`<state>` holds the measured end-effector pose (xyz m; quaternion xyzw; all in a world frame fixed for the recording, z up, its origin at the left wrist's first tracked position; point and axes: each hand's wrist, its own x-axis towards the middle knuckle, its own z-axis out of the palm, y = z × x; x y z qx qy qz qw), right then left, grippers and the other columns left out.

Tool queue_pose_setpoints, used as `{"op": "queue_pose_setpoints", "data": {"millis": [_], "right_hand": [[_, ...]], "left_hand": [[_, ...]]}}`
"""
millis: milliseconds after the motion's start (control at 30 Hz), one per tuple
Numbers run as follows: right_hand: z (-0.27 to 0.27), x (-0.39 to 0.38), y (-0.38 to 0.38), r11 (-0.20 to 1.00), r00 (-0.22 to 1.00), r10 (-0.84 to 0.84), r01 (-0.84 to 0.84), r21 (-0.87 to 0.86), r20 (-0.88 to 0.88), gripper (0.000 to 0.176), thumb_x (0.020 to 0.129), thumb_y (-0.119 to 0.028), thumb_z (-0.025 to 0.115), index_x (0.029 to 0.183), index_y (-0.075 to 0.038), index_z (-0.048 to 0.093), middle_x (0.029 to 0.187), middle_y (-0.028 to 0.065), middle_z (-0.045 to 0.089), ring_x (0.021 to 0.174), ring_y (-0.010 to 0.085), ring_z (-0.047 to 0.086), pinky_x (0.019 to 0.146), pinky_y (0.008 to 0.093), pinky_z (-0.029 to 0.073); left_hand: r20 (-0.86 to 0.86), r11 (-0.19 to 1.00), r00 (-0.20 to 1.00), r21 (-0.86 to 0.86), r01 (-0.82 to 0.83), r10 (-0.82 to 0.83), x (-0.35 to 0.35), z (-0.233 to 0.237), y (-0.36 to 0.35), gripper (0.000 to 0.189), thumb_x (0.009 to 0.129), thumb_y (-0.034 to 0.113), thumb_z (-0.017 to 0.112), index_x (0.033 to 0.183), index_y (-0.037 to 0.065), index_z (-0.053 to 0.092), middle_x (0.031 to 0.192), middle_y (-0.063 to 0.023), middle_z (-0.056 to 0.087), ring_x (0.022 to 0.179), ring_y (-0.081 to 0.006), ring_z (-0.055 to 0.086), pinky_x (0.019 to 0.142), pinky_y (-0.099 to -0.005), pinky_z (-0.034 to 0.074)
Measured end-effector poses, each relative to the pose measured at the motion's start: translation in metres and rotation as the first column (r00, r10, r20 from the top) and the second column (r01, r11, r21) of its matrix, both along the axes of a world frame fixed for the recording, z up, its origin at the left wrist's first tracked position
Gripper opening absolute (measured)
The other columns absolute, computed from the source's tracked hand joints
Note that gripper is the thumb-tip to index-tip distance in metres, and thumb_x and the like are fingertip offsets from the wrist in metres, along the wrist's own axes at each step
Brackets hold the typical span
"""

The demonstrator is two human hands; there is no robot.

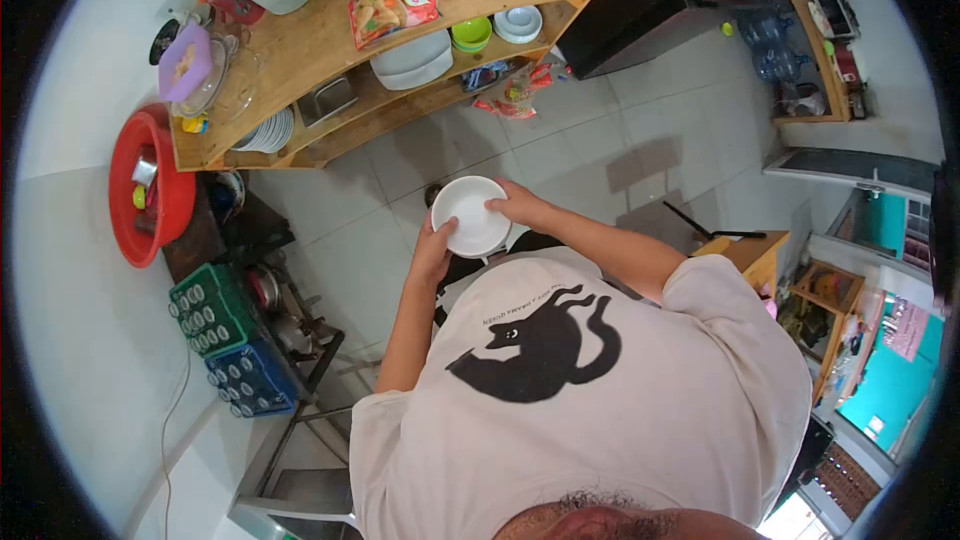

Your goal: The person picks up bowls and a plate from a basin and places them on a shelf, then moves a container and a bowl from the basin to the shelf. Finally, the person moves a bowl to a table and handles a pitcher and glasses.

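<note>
A round white bowl [470, 228] is held level in front of my body, its inside facing up with nothing visible in it. My left hand [432, 248] grips its left side, thumb over the rim. On the opposite side my right hand [522, 205] clasps the rim, its thumb pressing inside. The fingers beneath the bowl are hidden.
Ahead stands a wooden shelf unit [300, 55] with green bowls [471, 33], pale bowls [518, 24], plates [268, 132] and a food packet [393, 10]. To the left are a red basin [125, 190], a green bottle crate [235, 305] and a blue crate [270, 380].
</note>
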<state>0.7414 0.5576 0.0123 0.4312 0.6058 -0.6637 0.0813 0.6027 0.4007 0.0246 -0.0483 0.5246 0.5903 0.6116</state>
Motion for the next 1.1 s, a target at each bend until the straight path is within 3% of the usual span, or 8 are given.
{"op": "queue_pose_setpoints", "data": {"millis": [67, 167, 233, 367, 467, 600, 767, 1100], "right_hand": [[-0.001, -0.012, 0.024, 0.999, 1.0, 0.015, -0.016, 0.041, 0.016, 0.046, 0.086, -0.02, 0.06, 0.126, -0.001, 0.047, 0.118, 0.0132, 0.056, 0.108, 0.0203, 0.054, 0.092, 0.0352, 0.043], [0.02, -0.035, 0.072, 0.971, 0.999, -0.05, 0.046, -0.235, -0.009, 0.046, 0.091, -0.031, 0.056, 0.126, -0.003, 0.048, 0.115, 0.0117, 0.058, 0.105, 0.0187, 0.055, 0.091, 0.0339, 0.043], [0.013, -0.044, 0.111, 0.853, 0.963, -0.269, 0.222, -0.472, -0.032, 0.046, 0.093, -0.039, 0.053, 0.123, -0.005, 0.05, 0.11, 0.0099, 0.06, 0.096, 0.0173, 0.059, 0.085, 0.0334, 0.047], [-0.095, -0.044, 0.212, 0.953, 0.983, -0.181, 0.165, 0.252, 0.041, 0.028, 0.09, -0.027, 0.05, 0.104, -0.005, 0.061, 0.092, 0.0085, 0.065, 0.08, 0.0171, 0.063, 0.066, 0.036, 0.053], [-0.118, -0.059, 0.299, 0.661, 0.978, -0.128, -0.041, 0.75, 0.167, 0.022, 0.083, -0.023, 0.055, 0.093, -0.006, 0.064, 0.085, 0.0111, 0.067, 0.083, 0.0295, 0.063, 0.072, 0.0409, 0.052], [-0.164, -0.072, 0.394, 0.398, 0.925, 0.01, -0.353, 0.847, 0.381, 0.03, 0.08, -0.022, 0.057, 0.106, -0.009, 0.063, 0.11, 0.015, 0.061, 0.106, 0.0328, 0.055, 0.089, 0.0411, 0.045], [-0.21, -0.104, 0.448, 0.152, 0.984, -0.088, -0.141, 0.978, 0.155, 0.031, 0.081, -0.025, 0.057, 0.106, -0.007, 0.062, 0.115, 0.0159, 0.058, 0.109, 0.0312, 0.053, 0.091, 0.0417, 0.043], [-0.251, -0.111, 0.473, 0.064, 0.996, -0.043, -0.08, 0.995, 0.083, 0.027, 0.083, -0.024, 0.057, 0.102, -0.006, 0.062, 0.112, 0.0156, 0.06, 0.105, 0.0308, 0.055, 0.089, 0.0419, 0.045]], "left_hand": [[-0.002, 0.998, 1.0, 0.058, -0.002, 0.003, -0.012, -0.008, 0.02, 0.047, 0.087, 0.007, 0.056, 0.131, 0.004, 0.039, 0.12, -0.0102, 0.053, 0.11, -0.0211, 0.053, 0.094, -0.0353, 0.044], [-0.027, 0.995, 0.999, 0.091, -0.044, 0.047, -0.026, -0.017, 0.051, 0.046, 0.088, 0.007, 0.056, 0.131, 0.004, 0.039, 0.119, -0.0095, 0.054, 0.109, -0.0203, 0.053, 0.094, -0.035, 0.044], [-0.019, 0.995, 0.998, 0.085, -0.052, 0.054, -0.041, -0.021, 0.069, 0.045, 0.088, 0.006, 0.056, 0.129, 0.005, 0.039, 0.119, -0.0122, 0.054, 0.109, -0.0237, 0.054, 0.092, -0.0371, 0.046], [-0.073, 0.999, 0.996, 0.002, -0.054, 0.054, -0.057, -0.01, 0.097, 0.046, 0.088, 0.007, 0.056, 0.131, 0.006, 0.038, 0.12, -0.0121, 0.053, 0.109, -0.0238, 0.055, 0.091, -0.0371, 0.048], [-0.058, 0.996, 0.995, -0.021, -0.088, 0.087, -0.056, -0.002, 0.117, 0.043, 0.088, 0.01, 0.058, 0.128, 0.004, 0.04, 0.118, -0.011, 0.054, 0.109, -0.0206, 0.054, 0.092, -0.0348, 0.046], [-0.09, 0.975, 0.978, -0.098, -0.198, 0.19, -0.036, -0.017, 0.138, 0.044, 0.088, 0.011, 0.06, 0.127, 0.005, 0.041, 0.118, -0.0105, 0.054, 0.108, -0.0204, 0.054, 0.092, -0.0342, 0.046], [-0.064, 0.945, 0.962, -0.18, -0.273, 0.266, -0.007, -0.042, 0.183, 0.045, 0.088, 0.011, 0.06, 0.128, 0.006, 0.04, 0.119, -0.0098, 0.054, 0.11, -0.0203, 0.053, 0.094, -0.0344, 0.045], [-0.114, 0.976, 0.986, -0.169, -0.138, 0.12, -0.013, -0.096, 0.292, 0.044, 0.089, 0.01, 0.058, 0.128, 0.004, 0.04, 0.119, -0.011, 0.054, 0.11, -0.0211, 0.052, 0.095, -0.0341, 0.043]]}}
